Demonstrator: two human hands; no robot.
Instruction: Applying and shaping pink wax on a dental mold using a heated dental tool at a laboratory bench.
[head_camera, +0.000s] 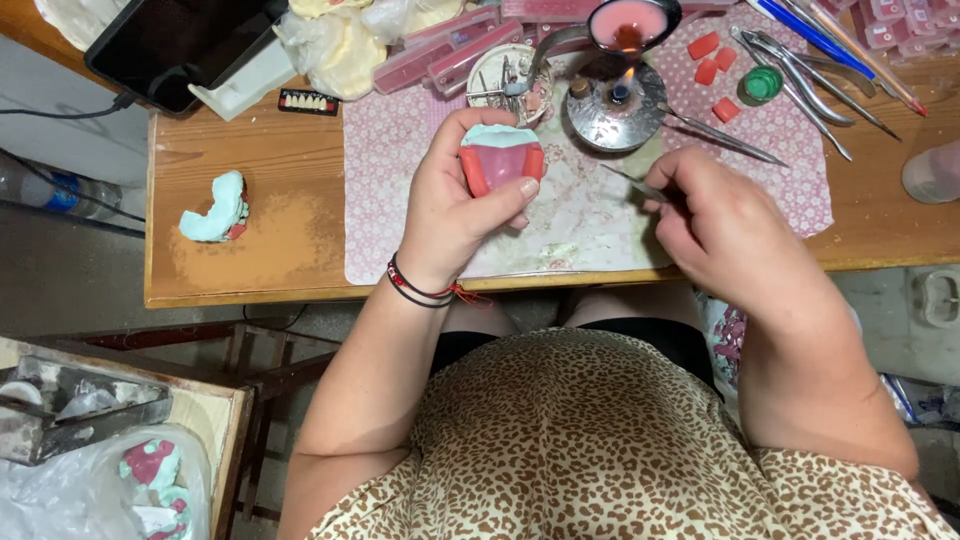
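Left hand (460, 205) curled around a pale-blue plaster dental cast with a red wax rim (501, 160) — thumb across its lower edge, fingers behind, held above the pink floral paper mat (585, 215) on the wooden workbench (255, 240). Right hand (725, 225) pinches a thin metal wax instrument (632, 183), tip aimed toward the cast but apart from it. Just beyond — a small lit spirit burner on a round metal dish (615, 105). Second blue-and-red cast (215, 210) lies well left on bare wood.
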